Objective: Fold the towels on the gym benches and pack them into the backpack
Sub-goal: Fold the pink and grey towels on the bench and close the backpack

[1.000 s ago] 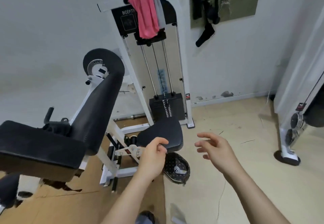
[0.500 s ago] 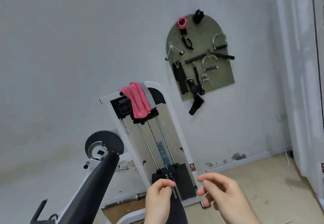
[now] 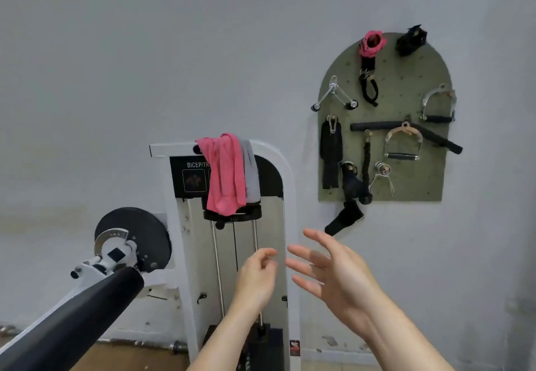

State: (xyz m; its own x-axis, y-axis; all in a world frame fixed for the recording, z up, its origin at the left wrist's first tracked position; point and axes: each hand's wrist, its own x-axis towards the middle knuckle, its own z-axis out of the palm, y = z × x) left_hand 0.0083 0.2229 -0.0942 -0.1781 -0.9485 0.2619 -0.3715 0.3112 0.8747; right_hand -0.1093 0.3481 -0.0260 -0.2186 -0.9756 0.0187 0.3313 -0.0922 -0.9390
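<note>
A pink towel [image 3: 224, 173] hangs over the top of the white bicep machine [image 3: 287, 185], with a grey towel [image 3: 251, 176] draped beside it on the right. Both my hands are raised in front of the machine, below the towels and apart from them. My left hand [image 3: 256, 276] has its fingers loosely curled and holds nothing. My right hand [image 3: 333, 275] is spread open with fingers apart, empty. No backpack is in view.
A black padded arm rest [image 3: 72, 321] slants up from the lower left to a round black pivot disc [image 3: 139, 234]. A green pegboard [image 3: 385, 126] with cable handles and straps hangs on the wall at right. The black weight stack [image 3: 266, 347] sits low in the machine.
The view has tilted up and closed in on the machine; floor and seat have left the frame. Both hands have risen toward the towels, and my right hand has spread wider.
</note>
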